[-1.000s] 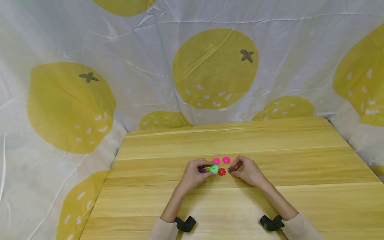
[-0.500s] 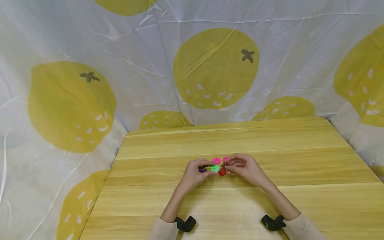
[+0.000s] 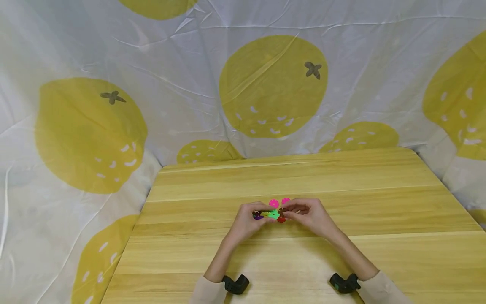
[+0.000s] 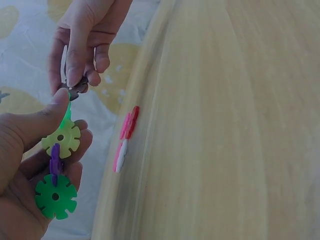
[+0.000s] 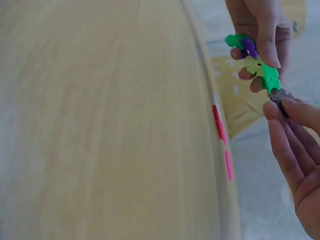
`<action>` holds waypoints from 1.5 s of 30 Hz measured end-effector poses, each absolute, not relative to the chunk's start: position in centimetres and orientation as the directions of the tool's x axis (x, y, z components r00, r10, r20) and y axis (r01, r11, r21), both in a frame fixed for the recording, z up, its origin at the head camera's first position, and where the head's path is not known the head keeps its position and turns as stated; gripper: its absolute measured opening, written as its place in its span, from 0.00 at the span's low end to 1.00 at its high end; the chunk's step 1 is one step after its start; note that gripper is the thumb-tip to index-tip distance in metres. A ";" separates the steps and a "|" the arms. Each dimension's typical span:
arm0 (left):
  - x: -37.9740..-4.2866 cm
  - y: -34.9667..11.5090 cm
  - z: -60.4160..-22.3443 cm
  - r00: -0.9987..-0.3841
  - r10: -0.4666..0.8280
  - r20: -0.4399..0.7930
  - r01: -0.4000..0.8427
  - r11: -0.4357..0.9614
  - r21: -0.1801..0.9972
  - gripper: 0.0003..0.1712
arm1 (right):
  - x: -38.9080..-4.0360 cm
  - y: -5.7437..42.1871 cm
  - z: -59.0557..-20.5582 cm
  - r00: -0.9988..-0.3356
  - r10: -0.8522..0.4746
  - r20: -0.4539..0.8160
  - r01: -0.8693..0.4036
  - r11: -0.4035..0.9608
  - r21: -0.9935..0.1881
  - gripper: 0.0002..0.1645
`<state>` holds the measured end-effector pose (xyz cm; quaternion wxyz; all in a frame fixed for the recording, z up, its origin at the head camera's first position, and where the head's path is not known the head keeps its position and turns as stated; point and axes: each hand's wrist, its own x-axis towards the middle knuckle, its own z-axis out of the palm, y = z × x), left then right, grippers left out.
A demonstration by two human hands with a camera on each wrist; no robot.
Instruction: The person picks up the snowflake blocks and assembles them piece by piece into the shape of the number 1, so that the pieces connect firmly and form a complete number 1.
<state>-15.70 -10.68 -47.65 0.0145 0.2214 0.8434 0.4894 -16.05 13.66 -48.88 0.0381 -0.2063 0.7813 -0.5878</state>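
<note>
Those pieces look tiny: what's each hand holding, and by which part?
Left hand: a chain of notched multicoloured discs, pinched near its bright green end disc. Right hand: a brown notched disc, pinched by its edge.

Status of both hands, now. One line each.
Left hand: fingers and thumb gripping the chain of notched discs.
Right hand: pinching the brown disc at the chain's end.
</note>
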 end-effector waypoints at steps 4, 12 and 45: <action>-15.7 -10.7 -47.7 -0.904 0.386 0.184 0.346 0.408 0.845 0.14 | -16.1 13.7 -48.9 -0.904 -0.389 0.177 -0.274 0.209 -0.939 0.11; -15.7 -11.0 -47.3 -0.905 0.406 0.127 0.296 0.386 0.874 0.14 | -16.0 13.7 -48.7 -0.898 -0.420 0.128 -0.178 0.082 -0.981 0.15; -15.7 -11.0 -47.0 -0.883 0.426 0.199 0.330 0.259 0.908 0.10 | -15.4 13.4 -48.0 -0.892 -0.405 0.200 -0.213 -0.012 -0.977 0.12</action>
